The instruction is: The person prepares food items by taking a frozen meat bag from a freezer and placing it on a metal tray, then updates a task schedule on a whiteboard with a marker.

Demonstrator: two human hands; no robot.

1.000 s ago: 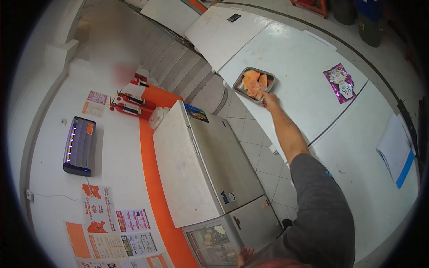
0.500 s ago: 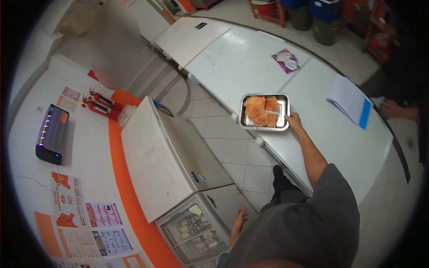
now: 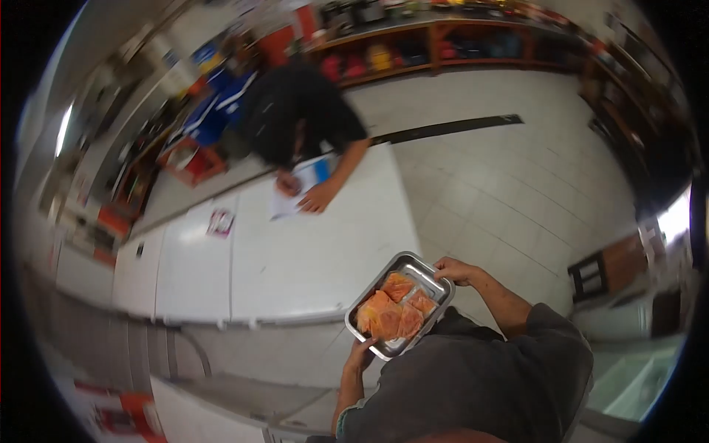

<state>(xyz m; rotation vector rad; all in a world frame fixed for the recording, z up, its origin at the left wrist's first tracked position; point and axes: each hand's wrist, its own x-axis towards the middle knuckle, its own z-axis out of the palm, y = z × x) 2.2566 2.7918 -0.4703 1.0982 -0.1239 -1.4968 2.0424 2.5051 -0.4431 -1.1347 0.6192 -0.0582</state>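
A rectangular metal tray (image 3: 444, 293) is held in front of my body, tilted in this view. My right hand (image 3: 456, 271) grips its far right rim, and my left hand (image 3: 360, 356) holds the near left corner. Inside lie several clear bags of orange food (image 3: 384, 314), some overlapping, with bare metal showing around them. What exactly the bags contain, I cannot tell.
A long white counter (image 3: 310, 258) runs left of the tray. Across it a person in dark clothing (image 3: 303, 111) leans over a paper pad (image 3: 284, 205), both hands on it. A small printed packet (image 3: 221, 222) lies farther left. Tiled floor (image 3: 487, 170) stretches beyond.
My view has swung right. The tray, earlier in my right hand alone, is now held by both hands, closer to my body. The person across the counter now bends over the pad.
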